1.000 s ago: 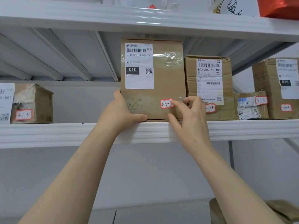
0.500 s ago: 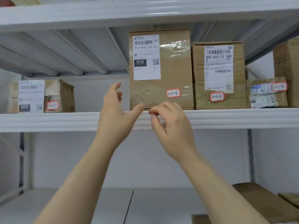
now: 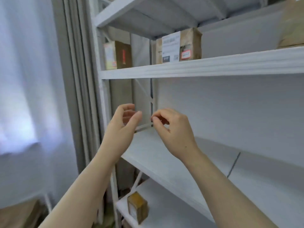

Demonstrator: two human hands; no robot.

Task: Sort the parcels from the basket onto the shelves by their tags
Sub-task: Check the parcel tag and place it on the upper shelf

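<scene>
Both of my hands hang in the air in front of the white rack and hold nothing. My left hand [image 3: 121, 127] has its fingers loosely curved and spread. My right hand [image 3: 172, 130] has its fingers loosely curled, thumb near the fingertips. Up on the higher shelf [image 3: 213, 66] stands a brown parcel [image 3: 181, 45] with a white label and a red-bordered tag. A corner of another brown parcel [image 3: 291, 30] shows at the top right. The basket is out of view.
A brown and yellow box [image 3: 117, 55] stands at the left end of the higher shelf. A bare white shelf board [image 3: 164, 162] runs below my hands. A small parcel [image 3: 137, 206] sits on the lowest shelf. Grey curtain [image 3: 74, 79] hangs left; a blurred brown shape [image 3: 18, 214] lies bottom left.
My hands have let go of the parcel tagged 3-1-6 and drawn back from the shelf. The view has swung left and down, so that parcel is out of frame.
</scene>
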